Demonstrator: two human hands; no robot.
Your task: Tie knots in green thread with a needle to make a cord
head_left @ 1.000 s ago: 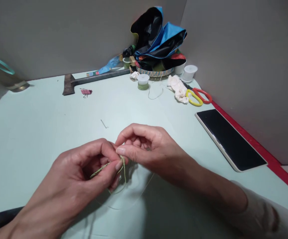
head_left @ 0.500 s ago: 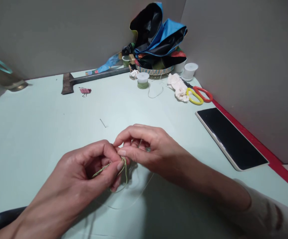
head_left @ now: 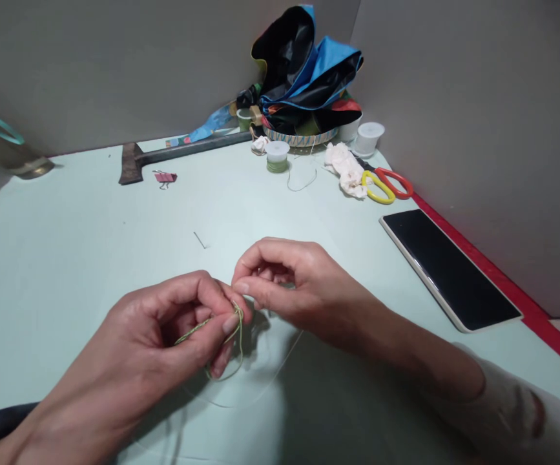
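Observation:
My left hand pinches a green cord between thumb and forefinger. A twisted or braided length of it runs back into the palm, and a loop hangs below the fingertips. Close against these fingertips, my right hand is closed in a pinch of thumb and forefinger; what lies between them is too small or hidden to make out. A thin pale strand curves over the table below both hands.
Beyond the hands lie a needle-like pin, a pink binder clip, a hammer and a green thread spool. Scissors, crumpled tissue and a phone are at the right. A blue-black pouch stands behind.
My right hand has drawn slightly right, away from my left fingertips. The green loop under my left hand shows more fully. My left hand stays nearly still.

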